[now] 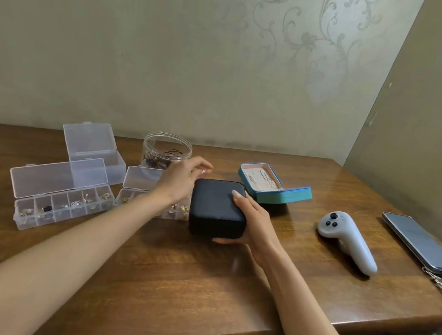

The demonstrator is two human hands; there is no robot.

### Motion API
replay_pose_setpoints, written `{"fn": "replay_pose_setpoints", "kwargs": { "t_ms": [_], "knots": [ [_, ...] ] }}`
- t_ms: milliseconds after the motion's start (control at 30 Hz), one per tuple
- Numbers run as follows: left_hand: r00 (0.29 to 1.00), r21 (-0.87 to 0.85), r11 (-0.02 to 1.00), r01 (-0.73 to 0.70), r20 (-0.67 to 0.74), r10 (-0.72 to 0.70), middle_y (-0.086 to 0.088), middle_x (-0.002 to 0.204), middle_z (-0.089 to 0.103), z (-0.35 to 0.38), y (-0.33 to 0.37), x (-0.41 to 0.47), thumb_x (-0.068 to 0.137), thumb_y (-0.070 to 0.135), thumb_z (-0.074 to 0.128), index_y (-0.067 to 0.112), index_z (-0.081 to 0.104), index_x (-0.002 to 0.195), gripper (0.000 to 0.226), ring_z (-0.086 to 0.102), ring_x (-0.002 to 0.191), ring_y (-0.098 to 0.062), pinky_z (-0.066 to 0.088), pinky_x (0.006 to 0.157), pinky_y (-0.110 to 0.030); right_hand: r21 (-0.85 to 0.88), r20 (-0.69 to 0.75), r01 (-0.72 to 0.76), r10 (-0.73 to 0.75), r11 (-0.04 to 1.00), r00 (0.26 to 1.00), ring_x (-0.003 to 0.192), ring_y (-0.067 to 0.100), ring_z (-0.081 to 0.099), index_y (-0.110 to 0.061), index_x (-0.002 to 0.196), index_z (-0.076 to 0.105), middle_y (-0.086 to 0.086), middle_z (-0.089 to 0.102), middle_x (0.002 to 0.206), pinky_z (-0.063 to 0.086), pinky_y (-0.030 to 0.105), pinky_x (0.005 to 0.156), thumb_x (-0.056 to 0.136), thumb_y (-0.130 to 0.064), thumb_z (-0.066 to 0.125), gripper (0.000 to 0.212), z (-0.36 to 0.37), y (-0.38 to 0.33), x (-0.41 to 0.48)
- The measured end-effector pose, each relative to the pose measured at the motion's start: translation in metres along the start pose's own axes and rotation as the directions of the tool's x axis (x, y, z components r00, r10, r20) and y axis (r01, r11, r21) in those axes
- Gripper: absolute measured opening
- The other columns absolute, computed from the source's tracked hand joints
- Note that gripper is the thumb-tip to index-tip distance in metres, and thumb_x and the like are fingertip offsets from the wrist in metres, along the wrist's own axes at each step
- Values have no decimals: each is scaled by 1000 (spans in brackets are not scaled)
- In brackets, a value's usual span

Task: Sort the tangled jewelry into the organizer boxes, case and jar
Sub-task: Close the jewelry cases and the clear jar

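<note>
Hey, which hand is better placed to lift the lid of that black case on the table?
Probably the left hand: its fingers are relaxed and free at the black case's far left corner. The right hand grips the case's right side, so it suits steadying it.

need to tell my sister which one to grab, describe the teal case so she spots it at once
On the wooden table, look past the middle toward the wall, just right of the closed black case. The teal case lies open there, with thin chains on its pale lining. It is the only coloured container; the rest are clear or black.
</note>
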State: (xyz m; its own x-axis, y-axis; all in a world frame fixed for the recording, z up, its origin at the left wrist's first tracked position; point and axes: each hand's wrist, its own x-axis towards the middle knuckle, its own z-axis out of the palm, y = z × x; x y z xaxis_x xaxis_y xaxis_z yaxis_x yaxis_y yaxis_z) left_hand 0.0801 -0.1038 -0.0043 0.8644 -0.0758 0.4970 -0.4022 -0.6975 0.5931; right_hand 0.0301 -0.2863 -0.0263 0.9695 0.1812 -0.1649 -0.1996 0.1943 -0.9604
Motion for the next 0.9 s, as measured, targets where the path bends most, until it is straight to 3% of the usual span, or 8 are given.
{"fn": "replay_pose_setpoints", "kwargs": {
  "t_ms": [67,167,233,333,467,633,733,900],
  "knots": [
    [993,3,993,-120,-2,120,-1,121,63,-2,18,-10,95,28,54,18,59,123,30,54,117,-19,41,100,-32,-32,-52,13,-15,999,999,108,30,58,-29,136,47,7,52,127,59,47,63,83,-46,67,59,3,1,5],
    [858,286,928,-238,511,62,-3,155,24,9,32,-21,76,60,64,17,19,149,96,18,143,-19,12,116,-33,-464,-117,80,-151,882,981,102,21,61,-25,123,61,2,64,116,56,40,81,76,-70,57,66,5,-3,5],
    [784,433,838,-331,620,-11,-6,159,-2,20,27,-22,70,69,62,13,-1,151,117,-2,146,-20,-1,118,-41,-810,-157,145,-449,568,880,88,25,62,-18,90,69,4,67,92,46,32,70,92,-54,49,41,-1,-9,0],
    [770,431,837,-335,638,-20,-9,158,-11,28,18,-14,73,68,60,10,-8,150,118,-10,146,-21,-5,118,-43,-980,14,166,-801,107,599,109,30,52,-14,107,67,8,63,115,41,37,78,88,-12,54,23,-27,-27,-1],
    [812,508,803,-312,581,-52,-10,158,-11,33,19,-5,79,64,56,9,-7,150,110,-8,146,-23,-3,118,-43,-964,119,-10,-468,-264,876,137,26,31,-21,139,41,5,42,142,14,46,116,80,-4,53,63,-68,-33,19],
    [909,293,941,-170,415,35,-11,156,19,44,34,-9,88,47,57,7,27,147,77,14,145,-24,10,118,-35,-966,187,37,-589,-257,786,119,27,49,-15,119,59,6,58,121,33,34,90,76,4,56,47,-81,-6,21],
    [999,-221,975,14,51,-3,-13,106,68,52,68,-32,95,16,53,4,63,105,18,66,89,-14,52,83,-23,-976,217,160,-653,-146,726,96,36,58,-3,94,65,14,62,99,39,32,71,60,17,62,39,-81,0,15],
    [760,-376,682,627,490,-428,-21,103,64,80,89,-35,96,43,45,2,47,120,47,71,69,-28,60,62,-39,-941,306,310,-738,-137,602,75,30,57,-9,80,65,6,58,80,44,31,60,50,8,76,37,-61,8,-10]
  ]
}}
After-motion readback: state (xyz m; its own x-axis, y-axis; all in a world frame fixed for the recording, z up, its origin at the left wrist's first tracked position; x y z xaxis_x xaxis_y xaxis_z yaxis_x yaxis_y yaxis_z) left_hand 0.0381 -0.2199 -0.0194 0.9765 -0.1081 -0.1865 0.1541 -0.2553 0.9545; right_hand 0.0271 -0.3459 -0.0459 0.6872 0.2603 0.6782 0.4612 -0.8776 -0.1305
